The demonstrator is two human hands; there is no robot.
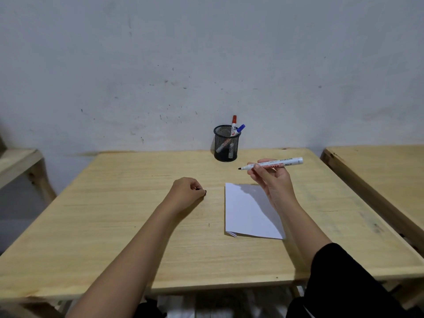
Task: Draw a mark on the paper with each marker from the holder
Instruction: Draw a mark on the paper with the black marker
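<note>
Left hand (187, 189) beside paper (249, 212)

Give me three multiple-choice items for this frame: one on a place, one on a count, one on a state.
1. Where does the mesh holder stand?
A. at the table's far edge, by the wall
B. on the paper
C. at the table's near edge

2. How many markers stand in the holder?
A. none
B. two
C. four

3. In what state is the marker in the right hand?
A. capped
B. uncapped, tip bare, held above the table
C. tip pressed on the paper

Answers:
1. A, the holder sits on the table close to the wall, beyond the paper.
2. B, a red-capped marker and a blue-capped marker stick out of it.
3. B, its dark tip shows, pointing left, clear of the paper; the left hand is closed on a small dark thing, probably the cap.
</note>
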